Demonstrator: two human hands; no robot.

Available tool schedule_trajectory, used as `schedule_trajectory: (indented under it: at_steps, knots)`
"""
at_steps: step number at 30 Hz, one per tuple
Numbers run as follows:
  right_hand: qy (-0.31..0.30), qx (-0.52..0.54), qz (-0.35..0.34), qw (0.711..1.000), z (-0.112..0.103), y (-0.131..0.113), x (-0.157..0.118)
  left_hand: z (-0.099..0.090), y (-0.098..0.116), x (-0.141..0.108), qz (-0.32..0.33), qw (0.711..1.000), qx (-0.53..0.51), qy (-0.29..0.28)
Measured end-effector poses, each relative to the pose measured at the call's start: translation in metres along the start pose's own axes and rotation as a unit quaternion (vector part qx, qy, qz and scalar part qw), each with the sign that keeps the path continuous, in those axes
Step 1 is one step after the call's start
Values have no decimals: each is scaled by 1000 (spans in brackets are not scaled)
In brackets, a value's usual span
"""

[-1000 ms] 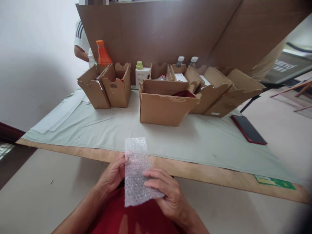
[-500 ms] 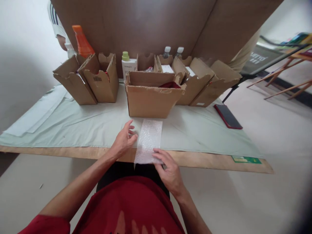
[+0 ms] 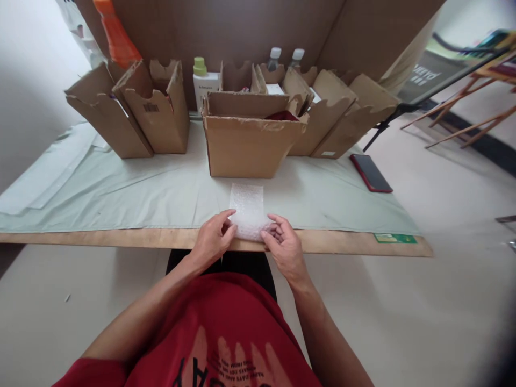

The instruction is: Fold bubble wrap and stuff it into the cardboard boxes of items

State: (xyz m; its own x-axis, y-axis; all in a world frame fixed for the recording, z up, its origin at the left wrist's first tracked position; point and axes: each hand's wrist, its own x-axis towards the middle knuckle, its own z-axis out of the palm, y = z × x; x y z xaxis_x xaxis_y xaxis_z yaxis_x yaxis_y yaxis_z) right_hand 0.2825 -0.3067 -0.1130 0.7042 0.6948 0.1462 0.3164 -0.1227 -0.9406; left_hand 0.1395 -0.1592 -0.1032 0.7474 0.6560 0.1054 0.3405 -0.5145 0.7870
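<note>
Red fabric, a printed shirt (image 3: 226, 317), sat nearest in my view. Beyond it I had the left hand (image 3: 215, 236) and the right hand (image 3: 284, 244) grasping the bubble wrap (image 3: 247, 201) from either side, fingers curled at its folded near end. The wrap lay at the table's wooden edge (image 3: 141, 237), its flat far end stretching over the pale cloth (image 3: 169, 193). Farther on I saw a cardboard box (image 3: 242, 148), with a phone (image 3: 371, 173) to the right and an orange bottle (image 3: 116, 40) far left.
</note>
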Motion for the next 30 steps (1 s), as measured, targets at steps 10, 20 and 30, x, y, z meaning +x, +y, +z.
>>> schedule_trajectory:
  at_steps: [10,20,30]
  knots:
    - [-65,-260,-297,917,-7,-8,-11,7,-2,4,27,996,75,32]
    - [-85,-248,-291,920,0,3,3,-6,-11,-23,207,972,99,53]
    - [-63,-187,-255,947,-2,-5,11,-3,-10,-14,154,983,88,39]
